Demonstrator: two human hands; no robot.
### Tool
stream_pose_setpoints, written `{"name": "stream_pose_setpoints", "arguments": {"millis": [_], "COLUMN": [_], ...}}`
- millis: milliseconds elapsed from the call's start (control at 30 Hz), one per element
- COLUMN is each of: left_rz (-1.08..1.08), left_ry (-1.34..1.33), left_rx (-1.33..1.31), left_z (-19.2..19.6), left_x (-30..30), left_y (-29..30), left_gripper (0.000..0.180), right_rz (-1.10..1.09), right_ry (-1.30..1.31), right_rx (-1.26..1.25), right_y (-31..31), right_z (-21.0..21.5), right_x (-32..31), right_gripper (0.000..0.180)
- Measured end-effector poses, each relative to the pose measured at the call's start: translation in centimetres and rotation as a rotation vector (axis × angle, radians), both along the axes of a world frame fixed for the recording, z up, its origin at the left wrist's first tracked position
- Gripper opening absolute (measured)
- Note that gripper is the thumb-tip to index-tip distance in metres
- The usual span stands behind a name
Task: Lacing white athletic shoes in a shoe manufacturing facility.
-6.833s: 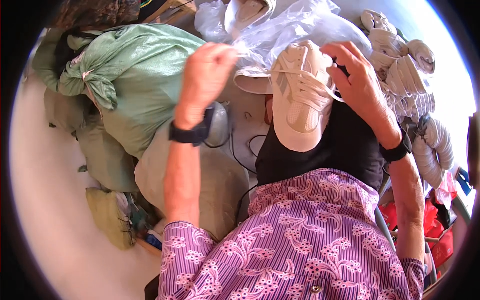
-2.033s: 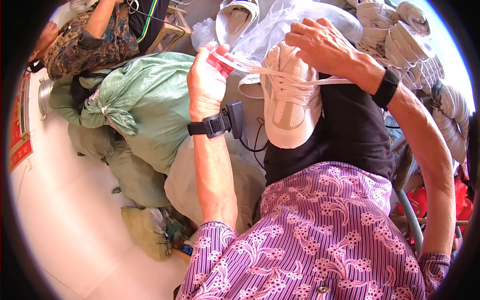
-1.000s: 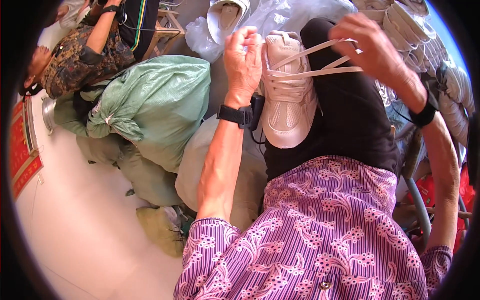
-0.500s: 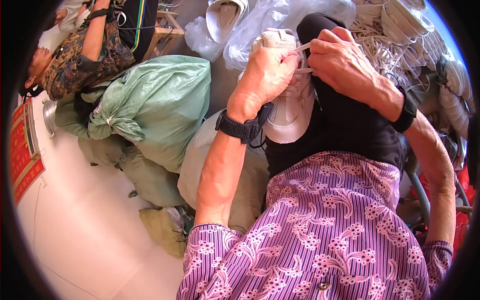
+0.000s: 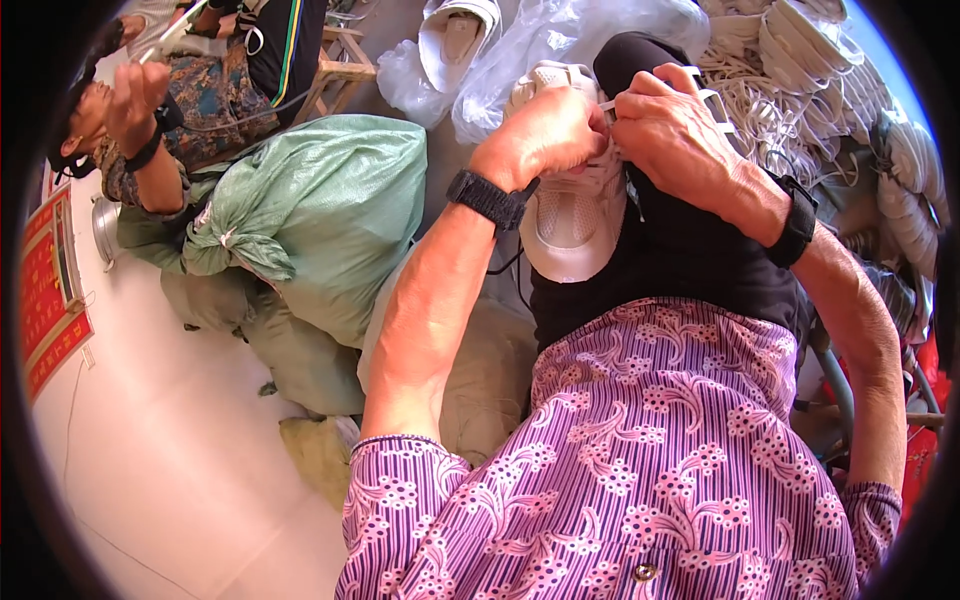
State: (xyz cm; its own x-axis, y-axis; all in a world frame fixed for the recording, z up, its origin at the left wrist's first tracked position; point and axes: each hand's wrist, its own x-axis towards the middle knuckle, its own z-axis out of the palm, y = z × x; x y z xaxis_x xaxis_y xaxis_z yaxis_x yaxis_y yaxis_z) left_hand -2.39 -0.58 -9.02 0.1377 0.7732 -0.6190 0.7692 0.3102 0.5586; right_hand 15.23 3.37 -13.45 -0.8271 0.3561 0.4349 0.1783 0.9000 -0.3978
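Note:
A white sneaker (image 5: 572, 235) rests on my black-trousered lap, its toe pointing toward me. My left hand (image 5: 545, 135) is closed over the sneaker's lacing area, fingertips pinched at a bit of white shoelace. Right beside it, my right hand (image 5: 672, 135) is closed too, gripping the white shoelace (image 5: 716, 103), whose loops stick out past its knuckles. The two hands almost meet above the eyelets. Their fingertips and the exact path of the lace are partly hidden.
A tied green sack (image 5: 335, 215) stands at my left, with more sacks below. Another white shoe (image 5: 458, 45) lies on clear plastic (image 5: 540, 50) ahead. Piled laces (image 5: 755, 105) and white shoes (image 5: 810, 45) fill the far right. A co-worker (image 5: 215, 90) sits at far left.
My left hand has turned and its fingers have come in close to the right hand; the lace stretched between them is now mostly hidden. The co-worker's arm has swung toward the left, holding something thin.

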Motion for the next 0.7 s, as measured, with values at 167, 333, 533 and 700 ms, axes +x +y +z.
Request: {"name": "stream_pose_setpoints", "arguments": {"millis": [167,333,533,700], "left_rz": [-0.010,0.558,0.276,0.334], "left_ry": [-0.011,-0.286,-0.113,-0.186], "left_rx": [0.440,0.352,0.459,0.404], "left_z": [0.1,-0.5,-0.5,0.1], "left_x": [-0.7,-1.1,-1.1,-0.5], "left_y": [-3.0,-5.1,-5.1,-4.5], "left_gripper": [0.013,0.010,0.019,0.017], "right_rz": [-0.020,-0.086,-0.117,-0.012], "right_ry": [-0.068,-0.014,0.058,0.227], "right_rx": [-0.071,-0.224,-0.840,-0.955], "right_y": [0.5,1.1,3.2,4.5], "right_z": [0.9,0.6,4.2,8.5], "right_x": [0.2,-1.4,-3.2,-1.7], "right_gripper": [0.008,0.012,0.007,0.017]}}
